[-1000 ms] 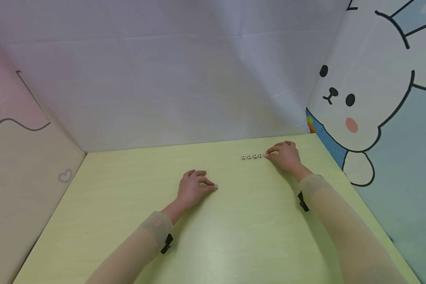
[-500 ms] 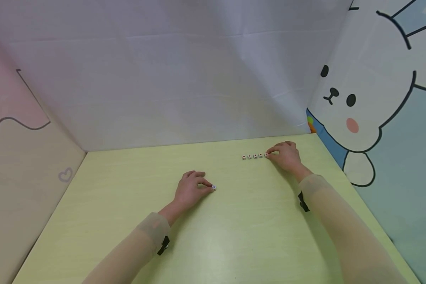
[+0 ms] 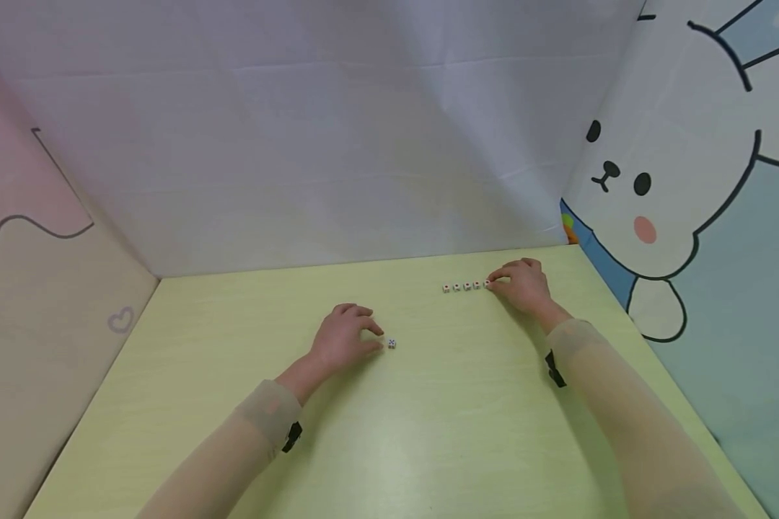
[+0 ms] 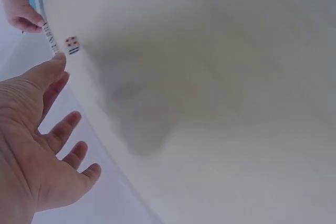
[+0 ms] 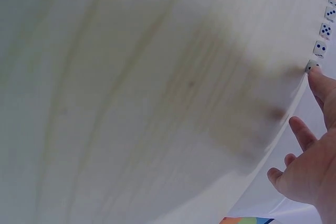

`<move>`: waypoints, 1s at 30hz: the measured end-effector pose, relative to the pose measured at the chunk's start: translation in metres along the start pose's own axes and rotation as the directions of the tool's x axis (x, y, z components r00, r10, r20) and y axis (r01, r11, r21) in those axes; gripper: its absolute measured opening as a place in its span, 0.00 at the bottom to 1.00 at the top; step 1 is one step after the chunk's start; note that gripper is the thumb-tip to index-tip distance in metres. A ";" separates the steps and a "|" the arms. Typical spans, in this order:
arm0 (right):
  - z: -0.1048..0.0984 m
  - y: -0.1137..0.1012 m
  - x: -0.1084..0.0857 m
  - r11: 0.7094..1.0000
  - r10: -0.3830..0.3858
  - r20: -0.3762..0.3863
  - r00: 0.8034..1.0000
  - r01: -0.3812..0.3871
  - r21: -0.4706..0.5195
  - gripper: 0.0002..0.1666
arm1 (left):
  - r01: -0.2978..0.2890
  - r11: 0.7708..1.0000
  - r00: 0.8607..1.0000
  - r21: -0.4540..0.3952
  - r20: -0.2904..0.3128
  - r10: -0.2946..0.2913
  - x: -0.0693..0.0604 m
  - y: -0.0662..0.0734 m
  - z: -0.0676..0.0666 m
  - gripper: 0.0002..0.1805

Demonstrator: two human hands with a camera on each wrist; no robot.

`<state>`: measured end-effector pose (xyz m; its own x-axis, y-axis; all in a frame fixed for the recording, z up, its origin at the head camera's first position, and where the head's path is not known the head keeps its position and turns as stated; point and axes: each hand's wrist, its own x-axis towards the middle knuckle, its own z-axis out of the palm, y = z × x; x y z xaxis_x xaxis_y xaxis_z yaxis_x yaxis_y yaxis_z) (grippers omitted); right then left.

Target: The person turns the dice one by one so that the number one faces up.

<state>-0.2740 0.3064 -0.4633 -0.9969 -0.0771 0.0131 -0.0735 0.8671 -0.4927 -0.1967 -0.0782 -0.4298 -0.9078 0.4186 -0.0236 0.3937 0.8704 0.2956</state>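
Observation:
A lone white die (image 3: 392,344) sits on the pale yellow table (image 3: 428,432). My left hand (image 3: 344,339) is just left of it, thumb and fingers spread, with a small gap to the die. In the left wrist view this die (image 4: 72,44) shows red pips on one face. Farther back and to the right, several dice (image 3: 467,286) stand in a spaced row. At the row's right end, my right hand (image 3: 524,286) pinches the last die (image 3: 487,284). In the right wrist view, the thumb is against that die (image 5: 311,67), partly covering it.
A white cloth wall (image 3: 363,158) rises behind the table's back edge. To the right hangs a panel with a cartoon rabbit (image 3: 662,180). A beige and pink panel (image 3: 39,324) borders the left side.
My left hand carried the die slightly left and toward me, then let go and drew back left with its fingers parted. My right hand stays at the row's end die.

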 end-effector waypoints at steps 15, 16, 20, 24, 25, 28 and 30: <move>0.000 0.000 0.000 1.000 0.006 0.004 1.000 -0.006 0.013 0.17 | -0.061 0.985 0.992 0.159 0.116 0.043 0.021 0.019 -0.009 0.11; 0.000 -0.001 0.000 1.000 0.006 0.005 1.000 -0.006 0.014 0.17 | -0.060 0.985 0.992 0.164 0.121 0.040 0.021 0.020 -0.009 0.10; 0.000 -0.001 0.000 1.000 0.007 0.006 1.000 -0.007 0.016 0.17 | -0.056 0.982 0.990 0.182 0.137 0.031 0.020 0.022 -0.007 0.10; 0.000 0.000 0.000 1.000 0.005 0.001 1.000 -0.005 0.022 0.16 | -0.049 0.984 0.991 0.172 0.134 0.026 0.020 0.023 -0.007 0.09; 0.000 0.000 0.000 1.000 0.004 0.000 1.000 -0.004 0.023 0.16 | -0.047 0.985 0.991 0.167 0.133 0.025 0.020 0.023 -0.007 0.09; -0.001 0.000 0.000 1.000 0.001 0.000 1.000 -0.001 0.028 0.16 | -0.044 0.987 0.992 0.152 0.127 0.025 0.019 0.023 -0.007 0.08; -0.001 0.000 0.000 1.000 0.001 0.000 1.000 -0.001 0.030 0.16 | -0.042 0.989 0.992 0.145 0.126 0.023 0.019 0.024 -0.007 0.07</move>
<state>-0.2742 0.3073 -0.4623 -0.9970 -0.0764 0.0127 -0.0719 0.8518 -0.5189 -0.2056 -0.0514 -0.4163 -0.8728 0.4683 -0.1373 0.4481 0.8805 0.1545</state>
